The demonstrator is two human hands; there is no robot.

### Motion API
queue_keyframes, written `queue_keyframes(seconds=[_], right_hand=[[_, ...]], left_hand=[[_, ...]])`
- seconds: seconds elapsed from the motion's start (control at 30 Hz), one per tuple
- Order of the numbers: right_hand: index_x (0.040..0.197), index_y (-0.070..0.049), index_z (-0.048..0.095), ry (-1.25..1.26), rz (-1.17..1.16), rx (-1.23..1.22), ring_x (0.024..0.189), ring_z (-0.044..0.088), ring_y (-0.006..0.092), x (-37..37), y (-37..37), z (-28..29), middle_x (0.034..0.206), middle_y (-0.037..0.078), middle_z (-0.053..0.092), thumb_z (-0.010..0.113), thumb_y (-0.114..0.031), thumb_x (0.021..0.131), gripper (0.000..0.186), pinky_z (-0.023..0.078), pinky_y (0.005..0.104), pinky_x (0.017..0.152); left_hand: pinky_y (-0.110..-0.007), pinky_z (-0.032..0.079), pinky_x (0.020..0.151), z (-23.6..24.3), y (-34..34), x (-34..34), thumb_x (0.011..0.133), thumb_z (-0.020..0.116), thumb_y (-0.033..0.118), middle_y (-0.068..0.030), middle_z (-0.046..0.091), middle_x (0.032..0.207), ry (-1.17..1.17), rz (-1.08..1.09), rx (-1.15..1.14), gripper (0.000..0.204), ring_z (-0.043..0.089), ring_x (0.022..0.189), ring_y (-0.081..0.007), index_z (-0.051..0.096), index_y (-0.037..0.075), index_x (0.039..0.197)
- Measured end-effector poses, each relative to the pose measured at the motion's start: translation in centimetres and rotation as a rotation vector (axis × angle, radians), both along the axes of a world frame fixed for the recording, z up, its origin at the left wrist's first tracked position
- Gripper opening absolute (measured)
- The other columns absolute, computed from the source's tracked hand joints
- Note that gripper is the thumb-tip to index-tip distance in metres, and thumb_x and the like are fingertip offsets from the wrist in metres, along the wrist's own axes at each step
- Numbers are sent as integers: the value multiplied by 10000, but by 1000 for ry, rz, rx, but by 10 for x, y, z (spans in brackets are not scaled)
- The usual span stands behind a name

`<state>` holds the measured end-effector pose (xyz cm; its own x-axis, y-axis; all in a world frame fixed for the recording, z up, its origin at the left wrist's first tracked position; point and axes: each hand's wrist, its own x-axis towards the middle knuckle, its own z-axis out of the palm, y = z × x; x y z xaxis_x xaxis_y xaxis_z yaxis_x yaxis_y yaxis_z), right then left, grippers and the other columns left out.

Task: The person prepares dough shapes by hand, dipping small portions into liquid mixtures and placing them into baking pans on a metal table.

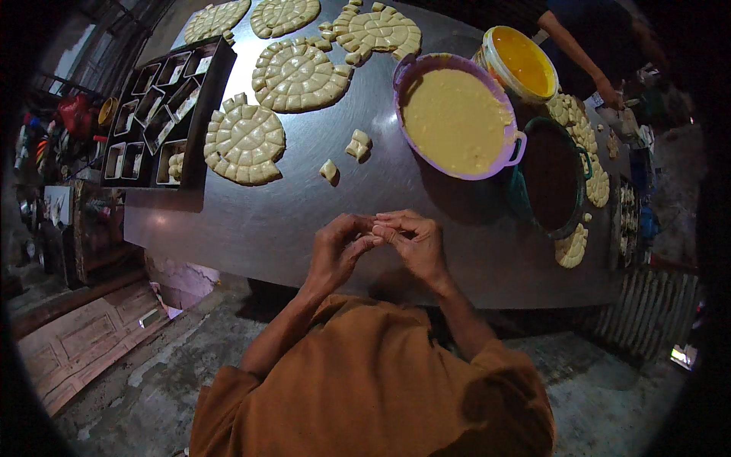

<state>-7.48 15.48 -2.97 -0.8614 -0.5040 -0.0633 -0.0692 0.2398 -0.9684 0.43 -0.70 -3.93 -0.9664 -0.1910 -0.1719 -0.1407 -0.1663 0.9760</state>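
Above the near part of a metal table (304, 206), my left hand (337, 247) and my right hand (417, 245) meet at the fingertips. Both are closed in a pinch, and whatever lies between the fingers is hidden. Just beyond them rest a small piece of pale dough (329, 170) and a small joined lump of dough (358, 145). To the right stands a purple basin (509, 158) holding thick pale-yellow batter (455, 122). Scored dough rounds (244, 143), cut into many segments, lie farther left and back, among them a larger round (298, 75).
A dark tray (222, 65) of small metal tins sits at the left edge. A green basin (520, 196) with dark contents and a white bucket (492, 59) of orange-yellow stuff flank the purple basin. More dough (572, 245) lies right. Another person's arm (571, 47) reaches in at far right.
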Motion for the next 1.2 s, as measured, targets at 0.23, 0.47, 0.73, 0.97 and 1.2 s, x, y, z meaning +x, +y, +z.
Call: queue_keyframes(seconds=[0.23,0.47,0.73,0.97,1.2], right_hand=[[906,-4,781,-283,52,37,958,687,152,-4,2,-3,1001,137,745,718,-95,888,112,549,283,797],[1185,6,681,-437,-6,-33,929,675,111,7,-21,-15,1059,119,726,739,-65,884,315,556,264,797],[1197,-51,669,280,76,58,927,669,218,25,-76,-13,1107,97,693,758,-19,833,376,546,331,834],[1161,-60,694,766,86,276,935,669,286,27,-113,-68,1092,115,669,761,-24,804,365,539,375,820],[1177,-30,681,308,-271,403,1015,641,319,-24,-136,-101,1081,138,640,719,-82,856,328,523,407,870]], left_hand=[[-317,540,871,-12,-4,10,922,699,72,-116,701,1056,-83,-4,-112,155,656,977,-165,670,-21,1042],[-350,541,907,-16,-11,19,887,674,-11,-95,661,1081,-25,168,366,542,629,1092,-212,428,49,1366],[-418,460,1050,-15,-66,26,859,617,22,-153,594,1253,186,290,746,661,525,1290,-285,336,58,1456],[-461,313,1168,-38,-155,51,937,547,212,-169,541,1352,238,544,575,505,486,1315,-307,439,52,1404],[-381,438,1032,-47,-181,72,965,542,148,-107,619,1210,134,659,570,323,584,1154,-228,543,56,1274]])
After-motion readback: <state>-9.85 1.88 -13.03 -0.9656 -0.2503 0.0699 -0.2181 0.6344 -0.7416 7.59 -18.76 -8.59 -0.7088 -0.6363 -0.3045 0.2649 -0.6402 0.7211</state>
